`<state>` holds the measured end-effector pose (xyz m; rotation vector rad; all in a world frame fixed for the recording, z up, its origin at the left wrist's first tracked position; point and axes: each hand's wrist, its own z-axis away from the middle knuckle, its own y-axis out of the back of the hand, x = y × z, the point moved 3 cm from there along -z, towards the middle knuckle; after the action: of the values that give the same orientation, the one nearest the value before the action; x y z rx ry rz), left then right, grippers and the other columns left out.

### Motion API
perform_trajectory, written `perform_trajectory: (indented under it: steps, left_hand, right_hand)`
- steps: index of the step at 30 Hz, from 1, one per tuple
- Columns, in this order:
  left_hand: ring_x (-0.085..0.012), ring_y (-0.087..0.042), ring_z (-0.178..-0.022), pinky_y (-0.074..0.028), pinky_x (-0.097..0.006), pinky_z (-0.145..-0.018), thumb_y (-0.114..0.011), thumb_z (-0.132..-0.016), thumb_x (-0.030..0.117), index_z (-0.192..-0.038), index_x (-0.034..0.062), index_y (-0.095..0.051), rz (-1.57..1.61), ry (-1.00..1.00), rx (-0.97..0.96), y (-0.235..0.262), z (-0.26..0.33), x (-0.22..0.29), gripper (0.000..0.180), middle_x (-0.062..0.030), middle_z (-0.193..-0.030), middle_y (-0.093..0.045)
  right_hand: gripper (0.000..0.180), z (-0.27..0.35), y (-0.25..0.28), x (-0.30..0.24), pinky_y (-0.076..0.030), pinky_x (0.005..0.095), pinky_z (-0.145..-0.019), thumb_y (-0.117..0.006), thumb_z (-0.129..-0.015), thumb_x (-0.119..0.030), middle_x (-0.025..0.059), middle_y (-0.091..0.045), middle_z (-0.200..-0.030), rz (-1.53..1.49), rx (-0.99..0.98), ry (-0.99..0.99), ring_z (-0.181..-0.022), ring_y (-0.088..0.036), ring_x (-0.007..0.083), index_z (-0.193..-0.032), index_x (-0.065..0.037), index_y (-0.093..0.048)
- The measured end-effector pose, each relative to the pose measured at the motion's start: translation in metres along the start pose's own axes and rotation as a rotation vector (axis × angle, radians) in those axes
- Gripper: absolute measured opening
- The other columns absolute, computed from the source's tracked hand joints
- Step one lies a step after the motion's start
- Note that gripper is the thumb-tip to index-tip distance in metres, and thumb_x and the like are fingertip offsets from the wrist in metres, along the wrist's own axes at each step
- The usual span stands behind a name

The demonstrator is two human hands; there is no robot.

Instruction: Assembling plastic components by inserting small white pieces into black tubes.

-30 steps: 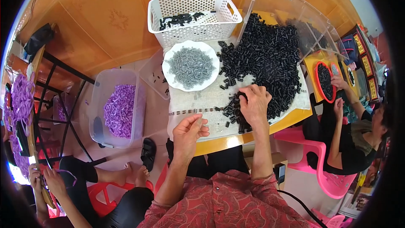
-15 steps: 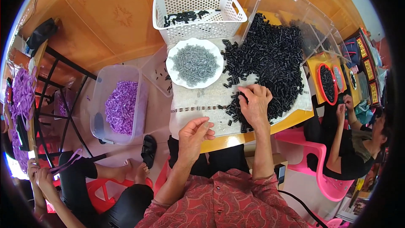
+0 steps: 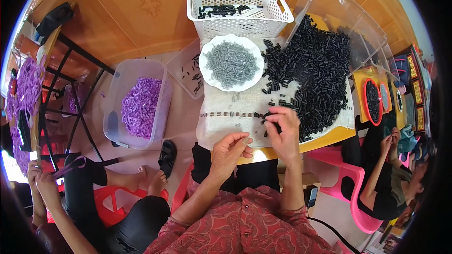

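Note:
My left hand [image 3: 230, 154] is at the table's near edge, thumb and fingers pinched; a small pale bit shows at the tips, too small to name. My right hand [image 3: 285, 134], fingers curled, is over the near left fringe of a big heap of small black tubes [image 3: 322, 75]. A dark tube shows at its thumb and forefinger. Beyond my hands, a white scalloped plate [image 3: 207, 76] bears a mound of small clear grey pieces [image 3: 231, 64]. Plate and heap lie on a whitish woven cloth [image 3: 212, 129].
A white perforated basket [image 3: 240, 27] with black tubes stands behind the plate. A clear bin [image 3: 362, 14] leans behind the heap. On the floor at left is a tub [image 3: 110, 127] of purple pieces. Co-workers sit at left and right; the right one's pink chair [image 3: 358, 183] stands near the table.
My right hand has drawn back from the heap, toward me and my left hand, with a dark tube at its fingertips. My left hand stays pinched near the table edge. The view has shifted slightly.

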<state>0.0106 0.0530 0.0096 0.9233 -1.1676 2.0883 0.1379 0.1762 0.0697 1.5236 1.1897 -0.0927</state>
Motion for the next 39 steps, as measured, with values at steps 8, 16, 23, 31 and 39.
perform_trajectory:
  steps: [8,16,23,31,39]
  left_hand:
    - [-0.0165,-0.069,-0.083,-0.06,-0.029,-0.074,-0.058,-0.099,0.01,-0.124,-0.0039,-0.059,0.16,-0.03,0.019,0.002,0.001,0.002,0.028,-0.0117,-0.105,-0.069]
    - [-0.0152,-0.069,-0.083,-0.061,-0.026,-0.071,-0.061,-0.096,0.002,-0.127,-0.0032,-0.059,0.102,0.009,-0.07,0.013,0.004,-0.003,0.031,-0.0117,-0.104,-0.068]
    - [-0.0155,-0.069,-0.083,-0.061,-0.027,-0.072,-0.061,-0.096,0.001,-0.124,-0.0016,-0.062,0.092,0.016,-0.053,0.021,0.005,0.004,0.029,-0.0108,-0.104,-0.069]
    - [-0.0162,-0.069,-0.082,-0.061,-0.03,-0.073,-0.06,-0.095,-0.001,-0.118,-0.001,-0.064,0.247,-0.049,-0.071,0.027,0.003,0.013,0.024,-0.011,-0.106,-0.07]
    - [-0.0196,-0.071,-0.084,-0.06,-0.031,-0.072,-0.059,-0.095,0.0,-0.122,-0.0025,-0.062,0.325,-0.05,-0.115,0.029,0.001,0.014,0.026,-0.0186,-0.112,-0.069]
  right_hand:
    - [0.011,0.018,-0.017,-0.021,-0.036,0.0427,-0.095,-0.07,-0.079,-0.003,0.008,-0.062,-0.111,-0.092,-0.119,-0.005,-0.104,-0.055,0.0295,-0.088,-0.005,-0.065]
    - [0.013,0.019,-0.018,-0.035,-0.034,0.0427,-0.095,-0.072,-0.078,-0.003,0.0061,-0.061,-0.107,-0.083,-0.201,0.072,-0.101,-0.053,0.028,-0.089,-0.009,-0.069]
    - [0.02,0.006,-0.027,-0.034,-0.05,0.0411,-0.08,-0.07,-0.076,0.001,0.0095,-0.062,-0.104,-0.084,-0.096,0.047,-0.093,-0.061,0.0319,-0.094,-0.007,-0.07]
    - [0.019,-0.012,-0.056,-0.026,-0.053,0.0422,-0.063,-0.066,-0.079,0.0,0.0113,-0.06,-0.093,0.185,-0.148,0.072,-0.075,-0.066,0.0331,-0.097,-0.006,-0.069]
    - [0.012,-0.005,-0.055,-0.025,-0.052,0.0423,-0.06,-0.067,-0.08,0.002,0.0142,-0.059,-0.088,0.133,-0.091,0.041,-0.07,-0.065,0.0337,-0.09,-0.003,-0.062]
